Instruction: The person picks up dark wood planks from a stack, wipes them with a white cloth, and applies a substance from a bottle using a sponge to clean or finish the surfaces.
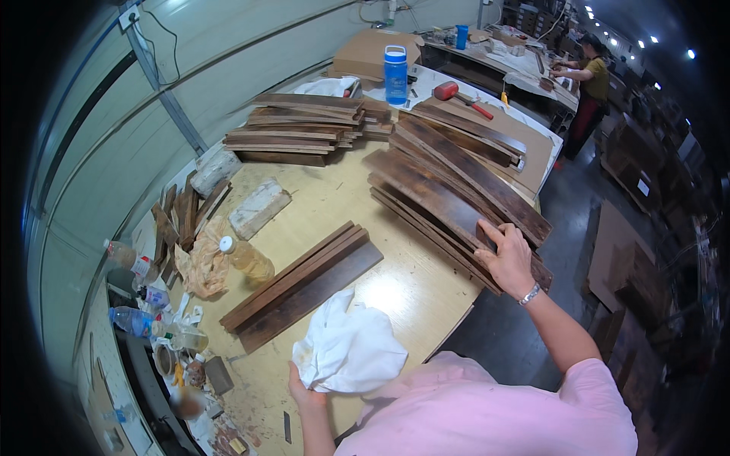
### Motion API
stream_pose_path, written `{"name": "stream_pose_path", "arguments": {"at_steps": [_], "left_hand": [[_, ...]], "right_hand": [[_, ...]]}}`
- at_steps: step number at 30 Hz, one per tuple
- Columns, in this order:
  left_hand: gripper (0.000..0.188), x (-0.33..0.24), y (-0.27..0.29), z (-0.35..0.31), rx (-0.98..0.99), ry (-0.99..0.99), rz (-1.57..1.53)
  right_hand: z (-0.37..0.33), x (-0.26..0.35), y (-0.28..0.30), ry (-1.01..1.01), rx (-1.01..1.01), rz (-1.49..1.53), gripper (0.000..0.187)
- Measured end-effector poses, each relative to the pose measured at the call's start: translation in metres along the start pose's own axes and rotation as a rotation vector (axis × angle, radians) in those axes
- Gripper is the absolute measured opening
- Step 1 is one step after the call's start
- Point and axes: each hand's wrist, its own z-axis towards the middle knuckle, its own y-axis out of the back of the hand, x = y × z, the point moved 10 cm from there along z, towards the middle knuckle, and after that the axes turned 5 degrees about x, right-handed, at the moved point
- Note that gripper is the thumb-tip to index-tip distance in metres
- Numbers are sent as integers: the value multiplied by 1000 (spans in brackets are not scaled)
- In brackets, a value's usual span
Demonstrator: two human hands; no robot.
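Note:
A crumpled white cloth [351, 346] is in my left hand [304, 394], whose fingers are mostly hidden beneath it. My right hand [508, 258] grips the near end of a dark brown wooden plank [435, 194] on the right-hand pile. Its thumb and fingers lie over the plank's top and edge. More dark planks [471, 178] lie under and beside it, fanned out at angles. On the table in front of the cloth rests a pair of long dark wooden pieces [300, 285], one standing along the edge of a flat one.
A large plank stack [293, 129] stands at the back of the yellowish table [327, 194]. Nearby are a blue bottle [395, 76], a red mallet [447, 91] and a wrapped block [260, 207]. Bottles [247, 258] and scraps crowd the left side. Another person [593, 80] works at a far bench.

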Motion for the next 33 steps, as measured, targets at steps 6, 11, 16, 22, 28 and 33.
{"name": "stream_pose_path", "arguments": {"at_steps": [6,11,16,22,28,33], "left_hand": [[54,24,19,-11,-114,-16,12],[52,23,24,-7,-54,-32,118],[47,17,21,-10,-80,-60,200],[37,3,3,-30,-152,-160,286],[31,6,14,-32,-219,-170,301],[37,10,20,-25,-177,-143,293]], "right_hand": [[18,30,-3,184,-381,-245,40],[28,90,-65,442,-236,65,30],[59,146,-169,558,35,200,42],[114,165,-242,438,223,67,56],[128,128,-275,198,331,474,48],[128,92,-303,102,380,691,41]]}}
